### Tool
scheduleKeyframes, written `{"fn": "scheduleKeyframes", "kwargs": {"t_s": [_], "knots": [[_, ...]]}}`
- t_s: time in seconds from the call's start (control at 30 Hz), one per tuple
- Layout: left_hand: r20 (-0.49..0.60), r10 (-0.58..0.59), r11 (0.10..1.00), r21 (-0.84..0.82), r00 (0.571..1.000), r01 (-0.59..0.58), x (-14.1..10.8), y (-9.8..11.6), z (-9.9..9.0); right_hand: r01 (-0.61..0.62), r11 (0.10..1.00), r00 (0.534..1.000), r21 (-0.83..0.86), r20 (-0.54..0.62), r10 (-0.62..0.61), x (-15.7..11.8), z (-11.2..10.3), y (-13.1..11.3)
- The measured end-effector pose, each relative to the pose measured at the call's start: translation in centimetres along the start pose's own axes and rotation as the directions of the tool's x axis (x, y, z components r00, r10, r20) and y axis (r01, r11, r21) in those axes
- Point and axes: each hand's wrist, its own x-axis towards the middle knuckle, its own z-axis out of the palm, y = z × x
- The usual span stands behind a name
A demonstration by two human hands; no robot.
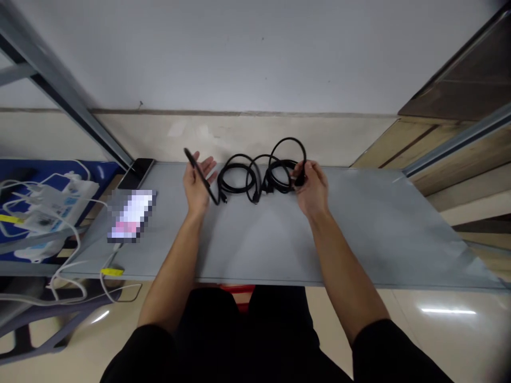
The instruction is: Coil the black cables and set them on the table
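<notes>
The left hand [196,186] is spreading its fingers, with a thin black flexible cable length [202,178] crossing its palm, while the right hand [313,187] is pinching a dark cable end [300,179], apparently so that the black loop [289,139] above it is standing clear. Between the hands, on the far middle of the grey desk [255,239], two round black cable coils [235,190] are lying side by side, probably to keep their strands from tangling. No box is holding them; at left, a white plastic power strip [82,199] is carrying plugs and pale cords.
</notes>
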Motion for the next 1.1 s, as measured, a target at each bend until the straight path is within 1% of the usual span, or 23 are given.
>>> {"fn": "scheduleKeyframes", "kwargs": {"t_s": [0.1,0.17,0.23,0.33,0.43,0.5,0.57,0.63,0.67,0.73,0.8,0.83,0.87,0.9,0.93,0.97,1.03,1.07,1.1], "knots": [[-0.098,0.008,1.0,-0.022,0.995,-0.01,1.4,0.6,-1.5,0.1,0.99,0.993,-0.103,-0.056,-0.106,1.1,-2.1,0.1],[-0.139,-0.016,0.999,-0.047,0.99,0.009,2.0,1.1,-2.2,0.109,0.983,0.99,-0.147,-0.076,-0.121,1.7,-3.4,-0.3],[-0.155,-0.064,0.995,-0.083,0.986,0.052,2.4,1.4,-2.5,0.066,0.987,0.994,-0.144,-0.073,-0.077,2.0,-4.4,-0.9],[-0.133,-0.15,0.985,-0.108,0.98,0.136,2.3,1.7,-2.3,-0.005,0.998,1.0,-0.058,-0.024,0.003,1.9,-5.2,-1.7],[-0.089,-0.187,0.979,-0.103,0.978,0.177,1.8,1.7,-1.8,-0.016,1.0,0.999,0.001,0.05,0.016,1.4,-5.3,-2.4],[-0.073,-0.186,0.979,-0.102,0.98,0.178,1.6,1.6,-1.6,-0.008,0.999,0.996,-0.044,0.085,0.012,1.0,-5.0,-2.8],[-0.064,-0.193,0.977,-0.104,0.979,0.185,1.6,1.5,-1.6,-0.007,0.994,0.997,-0.109,0.078,0.016,0.7,-4.7,-3.2],[-0.043,-0.222,0.971,-0.101,0.974,0.217,1.8,1.6,-1.7,-0.028,0.992,0.998,-0.121,0.056,0.035,0.6,-4.4,-3.6],[-0.021,-0.247,0.965,-0.094,0.969,0.244,1.8,1.6,-1.8,-0.05,0.995,0.997,-0.09,0.061,0.055,0.5,-4.2,-3.7],[0.055,-0.304,0.95,-0.062,0.951,0.307,1.7,1.5,-1.7,-0.123,0.992,0.986,0.041,0.116,0.117,0.4,-3.8,-3.8],[0.154,-0.353,0.934,0.0,0.923,0.358,1.2,1.2,-1.2,-0.252,0.951,0.951,0.177,0.224,0.211,0.1,-3.0,-3.5],[0.204,-0.368,0.929,0.039,0.907,0.368,0.8,1.0,-0.9,-0.328,0.922,0.921,0.205,0.287,0.264,-0.1,-2.6,-3.2],[0.257,-0.376,0.926,0.08,0.89,0.368,0.2,0.7,-0.4,-0.397,0.897,0.882,0.193,0.35,0.315,-0.5,-2.0,-2.8],[0.309,-0.379,0.926,0.122,0.872,0.358,-0.4,0.4,0.0,-0.448,0.883,0.838,0.142,0.409,0.36,-0.9,-1.3,-2.5],[0.361,-0.376,0.927,0.159,0.853,0.341,-1.0,0.0,0.4,-0.472,0.879,0.796,0.065,0.46,0.393,-1.4,-0.6,-2.1],[0.411,-0.368,0.929,0.189,0.834,0.317,-1.6,-0.3,0.9,-0.465,0.885,0.761,-0.015,0.505,0.408,-2.0,0.2,-1.7],[0.492,-0.338,0.94,0.223,0.802,0.26,-2.7,-0.8,1.6,-0.376,0.917,0.713,-0.132,0.591,0.378,-3.1,1.7,-1.0],[0.522,-0.321,0.945,0.234,0.79,0.23,-3.1,-1.0,1.8,-0.306,0.938,0.704,-0.16,0.626,0.336,-3.6,2.4,-0.8],[0.546,-0.303,0.95,0.242,0.781,0.2,-3.5,-1.1,2.0,-0.233,0.958,0.704,-0.169,0.65,0.286,-4.1,3.0,-0.5]]}}
